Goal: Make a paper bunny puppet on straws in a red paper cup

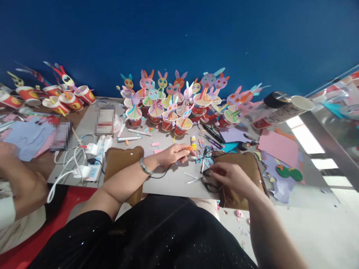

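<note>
My left hand (175, 154) is closed in a pinch, with a small orange paper piece (190, 148) at its fingertips. Against the black handles of a pair of scissors (212, 186), my right hand (231, 175) has its fingers curled. The scissors' blades are parted and point left, low over the table. Between the hands lie a black pen (203, 155) and a yellow glue stick (193, 142), among many paper scraps. Under my arms are a brown cushion (120, 164) on the left and another brown cushion (238, 168) on the right.
Paper cups (183, 127) with paper rabbit figures stand along the blue wall. White cables and a power strip (98, 164) lie at left, near a co-worker's arm (28, 183). Pink paper (278, 146) and a tall black-lidded bottle (276, 101) are at right.
</note>
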`<state>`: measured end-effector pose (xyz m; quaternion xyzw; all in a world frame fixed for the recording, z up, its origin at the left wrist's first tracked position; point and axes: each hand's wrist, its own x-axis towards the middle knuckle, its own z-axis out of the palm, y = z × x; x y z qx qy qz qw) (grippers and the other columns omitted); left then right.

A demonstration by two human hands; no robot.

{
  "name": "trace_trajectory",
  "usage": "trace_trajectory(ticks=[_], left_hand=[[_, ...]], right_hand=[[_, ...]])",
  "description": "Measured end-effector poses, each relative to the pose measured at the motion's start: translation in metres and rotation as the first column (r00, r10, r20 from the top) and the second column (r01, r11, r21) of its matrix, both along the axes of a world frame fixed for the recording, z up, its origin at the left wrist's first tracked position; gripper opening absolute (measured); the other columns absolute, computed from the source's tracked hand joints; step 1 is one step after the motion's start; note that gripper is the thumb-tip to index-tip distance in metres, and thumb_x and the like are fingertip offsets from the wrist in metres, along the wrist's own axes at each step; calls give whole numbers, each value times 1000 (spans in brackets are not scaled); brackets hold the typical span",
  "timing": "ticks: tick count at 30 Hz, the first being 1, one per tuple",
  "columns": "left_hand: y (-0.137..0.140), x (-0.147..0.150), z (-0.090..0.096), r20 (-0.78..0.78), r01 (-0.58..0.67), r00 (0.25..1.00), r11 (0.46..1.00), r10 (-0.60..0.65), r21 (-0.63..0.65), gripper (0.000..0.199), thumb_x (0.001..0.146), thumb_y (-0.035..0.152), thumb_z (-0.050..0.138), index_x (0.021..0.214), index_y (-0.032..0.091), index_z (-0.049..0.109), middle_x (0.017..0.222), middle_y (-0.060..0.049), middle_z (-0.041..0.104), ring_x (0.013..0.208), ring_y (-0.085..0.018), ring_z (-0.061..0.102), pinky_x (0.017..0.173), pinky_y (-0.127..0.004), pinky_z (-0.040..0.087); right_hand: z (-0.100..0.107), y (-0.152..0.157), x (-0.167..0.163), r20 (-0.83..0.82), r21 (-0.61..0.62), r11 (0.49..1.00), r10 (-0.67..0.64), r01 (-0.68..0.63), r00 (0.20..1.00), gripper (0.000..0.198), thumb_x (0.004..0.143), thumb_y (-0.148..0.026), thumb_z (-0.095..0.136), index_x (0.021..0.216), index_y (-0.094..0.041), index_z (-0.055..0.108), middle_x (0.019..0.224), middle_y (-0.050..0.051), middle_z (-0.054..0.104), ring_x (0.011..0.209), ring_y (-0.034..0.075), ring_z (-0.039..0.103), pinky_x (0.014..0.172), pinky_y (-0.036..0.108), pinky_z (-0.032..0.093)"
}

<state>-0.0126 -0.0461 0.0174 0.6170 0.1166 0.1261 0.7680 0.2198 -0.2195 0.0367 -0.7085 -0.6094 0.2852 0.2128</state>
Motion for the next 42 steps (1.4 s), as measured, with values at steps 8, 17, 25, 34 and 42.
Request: trace_trajectory(ticks=[8,17,25,34,42], left_hand=[[3,-2,1,21,38,999,999,-37,-9,47,97,55,55,111,12,69,70,-1,56,61,-9,49,58,-24,35],[7,2,-2,21,-99,995,990,101,-100,50,92,55,61,109,8,69,59,2,55,54,-7,44,57,-24,30],[8,5,-6,-4,-160,987,974,162,-158,51,87,54,66,106,7,69,57,2,55,53,-8,47,57,-24,33],[8,3,1,-38,-176,984,982,173,-70,44,93,48,59,107,8,69,59,1,55,54,-8,44,56,-24,33],[10,3,-4,-33,-181,983,983,180,-9,48,92,53,59,108,9,68,59,2,55,54,-7,44,56,-23,33]], right_hand=[[-23,-20,-18,536,-239,963,240,-128,809,25,75,-16,72,99,-21,69,92,7,65,86,23,64,70,30,44],[-14,-14,-22,486,-306,933,324,-189,812,14,76,-11,60,87,-20,64,96,9,63,93,25,62,76,33,46],[23,-24,0,12,-167,957,242,-236,970,8,80,-25,62,87,-22,63,94,6,69,85,21,63,78,33,51],[30,-12,12,-519,0,999,32,-37,854,51,71,-70,77,80,-20,71,89,12,72,77,23,67,67,34,54],[15,9,9,-206,165,975,-115,151,972,47,65,-55,84,75,-23,51,70,-1,56,62,14,51,59,28,45]])
